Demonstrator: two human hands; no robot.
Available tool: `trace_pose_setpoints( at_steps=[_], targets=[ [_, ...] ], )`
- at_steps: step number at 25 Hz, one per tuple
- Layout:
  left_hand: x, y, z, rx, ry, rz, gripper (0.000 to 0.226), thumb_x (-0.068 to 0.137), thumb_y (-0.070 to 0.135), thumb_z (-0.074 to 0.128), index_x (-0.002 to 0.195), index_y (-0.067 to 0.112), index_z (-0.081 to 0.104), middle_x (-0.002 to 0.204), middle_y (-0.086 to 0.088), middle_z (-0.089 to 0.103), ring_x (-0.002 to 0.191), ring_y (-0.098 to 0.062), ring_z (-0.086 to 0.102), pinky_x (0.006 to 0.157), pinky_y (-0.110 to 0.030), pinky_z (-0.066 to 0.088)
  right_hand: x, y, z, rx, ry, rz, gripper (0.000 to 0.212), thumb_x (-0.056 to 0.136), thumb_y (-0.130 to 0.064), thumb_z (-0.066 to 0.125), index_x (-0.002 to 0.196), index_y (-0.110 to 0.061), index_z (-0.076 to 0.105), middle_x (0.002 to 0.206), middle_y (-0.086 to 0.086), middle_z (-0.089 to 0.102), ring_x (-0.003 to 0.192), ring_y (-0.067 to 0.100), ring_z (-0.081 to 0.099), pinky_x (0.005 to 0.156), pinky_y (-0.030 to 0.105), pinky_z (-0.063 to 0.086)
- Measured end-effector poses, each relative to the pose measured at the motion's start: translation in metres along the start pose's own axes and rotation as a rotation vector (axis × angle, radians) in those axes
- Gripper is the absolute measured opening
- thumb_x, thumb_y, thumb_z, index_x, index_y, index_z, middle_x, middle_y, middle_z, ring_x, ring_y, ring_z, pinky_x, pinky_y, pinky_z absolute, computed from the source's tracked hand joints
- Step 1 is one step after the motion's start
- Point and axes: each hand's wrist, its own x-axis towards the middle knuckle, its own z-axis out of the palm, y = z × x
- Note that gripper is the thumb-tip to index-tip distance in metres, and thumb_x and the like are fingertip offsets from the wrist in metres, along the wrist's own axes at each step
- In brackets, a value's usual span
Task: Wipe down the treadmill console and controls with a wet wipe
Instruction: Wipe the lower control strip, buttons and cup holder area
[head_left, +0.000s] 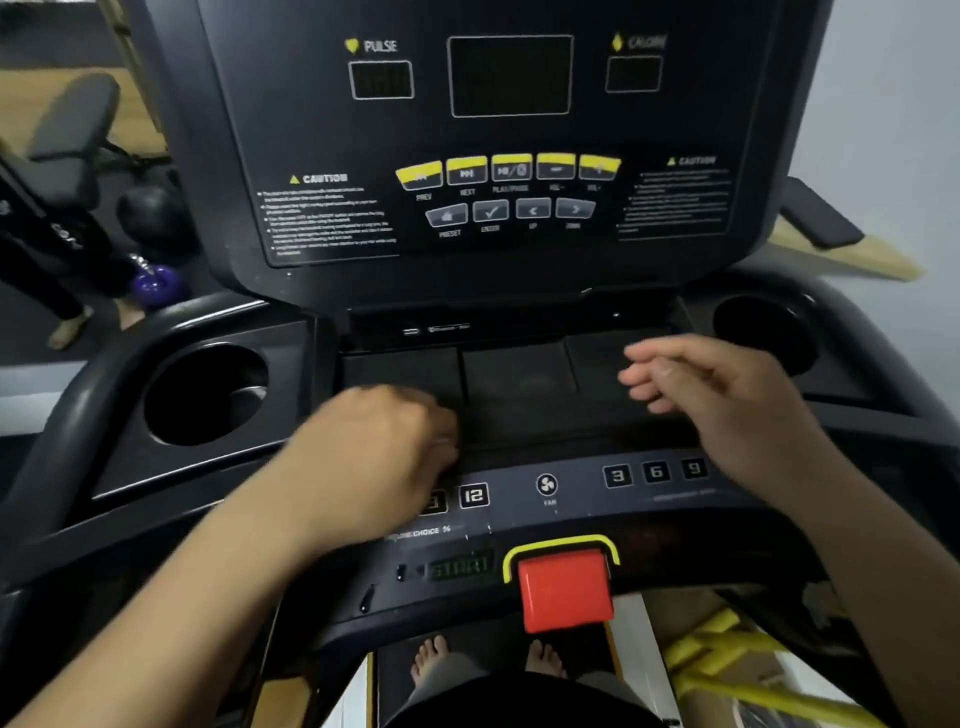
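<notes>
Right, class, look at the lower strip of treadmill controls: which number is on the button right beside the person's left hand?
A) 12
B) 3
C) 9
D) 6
A: the 12 button sits just to the right of the left hand on the lower control strip.

Red stop button (566, 590) on near edge of treadmill console (675, 499). Left hand (374, 441) up-left of button, fingers curled under, blurred; whatever it grips is hidden. Right hand (722, 395) up-right of button, fingers loosely extended above tray (519, 374). Yellow media buttons (511, 169) far above button.
</notes>
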Motion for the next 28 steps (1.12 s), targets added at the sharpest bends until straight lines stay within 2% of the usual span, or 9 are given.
trace_pose_setpoints(
  at_steps=[4, 6, 8, 10, 16, 20, 23, 25, 28],
  targets=[
    [0.062, 0.053, 0.023, -0.322, -0.060, 0.251, 0.030, 0.082, 0.012, 0.047, 0.104, 0.008, 0.067, 0.104, -0.003, 0.066, 0.101, -0.019, 0.058, 0.091, -0.036, 0.046, -0.014, 0.012, -0.015, -0.029, 0.106, -0.009, 0.026, 0.098, -0.013, 0.052, 0.103, -0.033, 0.069, 0.097, -0.017, 0.074, 0.093, 0.002, 0.070, 0.082, 0.019, 0.054],
    [0.090, 0.078, 0.026, -0.439, -0.063, 0.300, 0.029, 0.087, 0.005, 0.050, 0.109, 0.008, 0.068, 0.111, -0.005, 0.070, 0.108, -0.016, 0.060, 0.097, -0.026, 0.046, -0.023, 0.015, -0.035, 0.016, 0.251, 0.006, 0.025, 0.098, -0.011, 0.053, 0.101, -0.030, 0.070, 0.097, -0.015, 0.074, 0.094, 0.003, 0.070, 0.084, 0.018, 0.054],
    [0.110, 0.101, 0.024, -0.532, -0.056, 0.296, 0.034, 0.090, 0.009, 0.057, 0.123, 0.015, 0.066, 0.121, 0.003, 0.069, 0.116, -0.007, 0.058, 0.092, -0.004, 0.037, -0.037, 0.021, -0.055, 0.020, 0.367, 0.048, 0.025, 0.098, -0.012, 0.054, 0.097, -0.032, 0.070, 0.095, -0.018, 0.074, 0.093, 0.000, 0.069, 0.083, 0.013, 0.052],
    [0.122, 0.117, 0.023, -0.561, -0.048, 0.279, 0.035, 0.090, 0.014, 0.062, 0.124, 0.019, 0.066, 0.116, 0.008, 0.071, 0.110, -0.005, 0.060, 0.081, 0.001, 0.034, -0.054, 0.029, -0.068, -0.048, 0.412, 0.080, 0.026, 0.097, -0.015, 0.055, 0.095, -0.036, 0.069, 0.094, -0.025, 0.072, 0.090, -0.004, 0.067, 0.078, 0.007, 0.050],
    [0.137, 0.127, 0.015, -0.571, -0.052, 0.212, 0.024, 0.088, 0.013, 0.066, 0.105, 0.027, 0.075, 0.104, 0.014, 0.074, 0.100, 0.003, 0.064, 0.084, -0.009, 0.048, -0.086, 0.063, -0.077, -0.152, 0.409, 0.206, 0.020, 0.095, -0.018, 0.058, 0.101, -0.033, 0.070, 0.093, -0.021, 0.070, 0.092, -0.011, 0.062, 0.074, -0.001, 0.042],
    [0.142, 0.132, 0.006, -0.207, -0.054, 0.170, 0.010, 0.089, 0.036, 0.064, 0.092, 0.031, 0.073, 0.092, 0.008, 0.073, 0.095, -0.014, 0.066, 0.082, -0.029, 0.050, -0.070, 0.066, -0.084, -0.149, 0.359, 0.154, 0.018, 0.095, -0.023, 0.058, 0.103, -0.032, 0.072, 0.093, -0.023, 0.069, 0.091, -0.011, 0.062, 0.074, 0.001, 0.042],
    [0.137, 0.122, 0.002, -0.052, -0.122, 0.109, 0.025, 0.093, 0.043, 0.056, 0.082, 0.024, 0.068, 0.092, 0.006, 0.072, 0.097, -0.017, 0.065, 0.076, -0.024, 0.043, -0.055, 0.070, -0.091, -0.106, 0.313, 0.105, 0.018, 0.095, -0.025, 0.058, 0.103, -0.033, 0.071, 0.095, -0.023, 0.070, 0.094, -0.011, 0.061, 0.076, 0.001, 0.041],
    [0.135, 0.122, 0.001, -0.098, -0.132, 0.093, 0.026, 0.094, 0.038, 0.053, 0.074, 0.023, 0.062, 0.083, 0.006, 0.069, 0.093, -0.016, 0.065, 0.072, -0.024, 0.042, -0.045, 0.074, -0.090, -0.069, 0.274, 0.081, 0.018, 0.095, -0.025, 0.058, 0.104, -0.032, 0.072, 0.095, -0.025, 0.070, 0.096, -0.011, 0.061, 0.077, 0.001, 0.040],
    [0.136, 0.147, 0.008, -0.246, -0.050, 0.129, 0.023, 0.089, 0.034, 0.049, 0.090, 0.022, 0.069, 0.089, 0.007, 0.070, 0.090, -0.014, 0.065, 0.080, -0.033, 0.050, -0.028, 0.081, -0.091, 0.002, 0.228, 0.029, 0.019, 0.096, -0.038, 0.054, 0.102, -0.035, 0.072, 0.096, -0.024, 0.070, 0.093, -0.002, 0.066, 0.077, 0.011, 0.049]
  ],
)
